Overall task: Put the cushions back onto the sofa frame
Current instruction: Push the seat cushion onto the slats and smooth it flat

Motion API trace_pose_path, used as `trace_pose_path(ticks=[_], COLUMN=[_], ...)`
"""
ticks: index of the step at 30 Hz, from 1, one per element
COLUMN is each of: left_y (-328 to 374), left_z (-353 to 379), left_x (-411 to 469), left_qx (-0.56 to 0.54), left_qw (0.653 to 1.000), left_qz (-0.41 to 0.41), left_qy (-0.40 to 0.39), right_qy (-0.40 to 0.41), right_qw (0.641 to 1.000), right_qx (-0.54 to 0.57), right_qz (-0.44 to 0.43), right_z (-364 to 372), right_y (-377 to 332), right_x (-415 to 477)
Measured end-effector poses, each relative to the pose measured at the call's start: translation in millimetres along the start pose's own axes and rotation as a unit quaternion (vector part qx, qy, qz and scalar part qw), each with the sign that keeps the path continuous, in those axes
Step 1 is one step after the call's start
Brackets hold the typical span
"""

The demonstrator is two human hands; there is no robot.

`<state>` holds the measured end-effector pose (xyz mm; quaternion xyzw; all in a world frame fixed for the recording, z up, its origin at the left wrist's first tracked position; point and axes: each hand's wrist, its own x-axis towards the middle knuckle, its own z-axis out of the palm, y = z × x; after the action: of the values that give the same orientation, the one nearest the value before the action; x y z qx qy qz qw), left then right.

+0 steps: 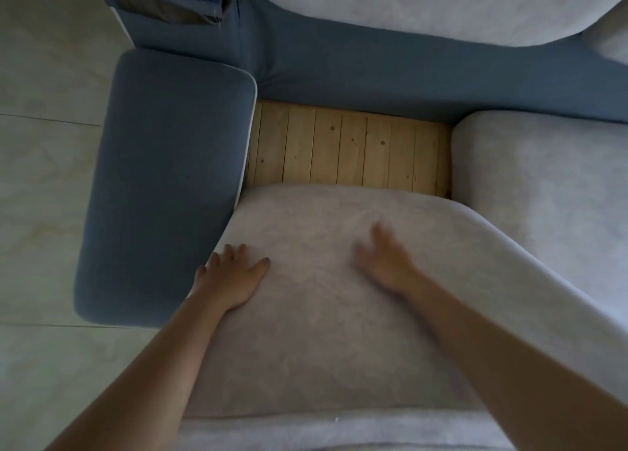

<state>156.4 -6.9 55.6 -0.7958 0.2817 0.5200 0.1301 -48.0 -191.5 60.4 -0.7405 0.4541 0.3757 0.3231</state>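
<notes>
1. Pale floor tiles (40,185) flank a blue sofa frame (339,80); wooden slats (346,151) show behind the grey seat cushion (326,314), only partly seated.
2. Left hand (231,277) presses flat, fingers spread; right hand (384,257), blurred, looks open on top.
3. Cushion appears soft, bulky, light; best pushed by its near edge.

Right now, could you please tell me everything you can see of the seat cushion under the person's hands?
The seat cushion is a pale grey, fuzzy-looking pad with rounded corners. It lies flat but not fully home: a strip of wooden slats shows beyond its far edge. Its left side meets the blue armrest. The left hand rests flat on it; the right hand is blurred above or on it.
</notes>
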Motion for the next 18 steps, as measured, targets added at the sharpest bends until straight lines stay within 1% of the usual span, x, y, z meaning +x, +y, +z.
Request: trace_pose_path(ticks=[1,2,3,4,5,6,8,9,11,12,14,16,17,18], left_y=[-1.9,-3.3,-4.4,-4.2,-2.6,-1.5,-0.5,-1.2,-3.1,-3.5,-4.7,-5.9,-6.6,-7.6], left_z=[0.2,0.3,-0.4,-0.7,-1.2,-1.6,-2.4,-2.1,-0.1,0.7,-0.3,-0.6,-0.4,2.3], left_x=[-3.5,-6.2,-8.1,-9.5,-10.5,-11.3,-10.5,-10.7,-12.7,-13.8,-15.5,-16.5,-17.1,-19.2], left_qx=[-0.004,-0.008,-0.012,-0.015,-0.016,-0.016,-0.017,-0.017,-0.013,-0.01,-0.004,-0.004,-0.008,-0.01], left_qw=[1.0,1.0,1.0,1.0,1.0,1.0,1.0,1.0,1.0,1.0,1.0,1.0,1.0,1.0], left_qz=[-0.001,-0.004,-0.007,-0.008,-0.007,-0.007,-0.009,-0.011,-0.012,-0.01,0.0,0.007,0.008,0.009], left_qy=[-0.003,-0.006,-0.005,-0.001,0.002,0.006,0.009,0.007,0.001,-0.001,0.004,0.0,-0.005,-0.01], right_qy=[-0.057,-0.123,-0.166,-0.18,-0.162,-0.105,0.013,0.013,-0.079,-0.123,-0.141,-0.081,-0.039,-0.025], right_qw=[0.998,0.99,0.984,0.982,0.985,0.992,0.995,0.996,0.993,0.989,0.99,0.996,0.998,0.998], right_qx=[-0.037,-0.076,-0.065,-0.034,0.014,0.058,0.094,0.068,-0.04,-0.062,-0.022,0.023,0.036,0.022], right_qz=[-0.011,-0.009,0.014,0.044,0.056,0.042,-0.021,-0.055,-0.078,-0.055,-0.015,-0.024,-0.036,-0.051], right_z=[20.4,25.3,17.0,-0.6,-25.9,-44.8,-39.2,-16.1,30.1,33.2,9.4,-5.9,3.7,21.2], right_y=[-2.6,-2.9,-3.5,-6.5,-11.7,-17.3,-28.9,-38.4,-43.3,-43.5,-46.7,-53.2,-54.2,-57.8], right_x=[-7.2,-7.3,2.7,16.3,26.4,34.4,24.7,9.4,-1.9,0.7,20.1,23.5,15.5,-0.2])
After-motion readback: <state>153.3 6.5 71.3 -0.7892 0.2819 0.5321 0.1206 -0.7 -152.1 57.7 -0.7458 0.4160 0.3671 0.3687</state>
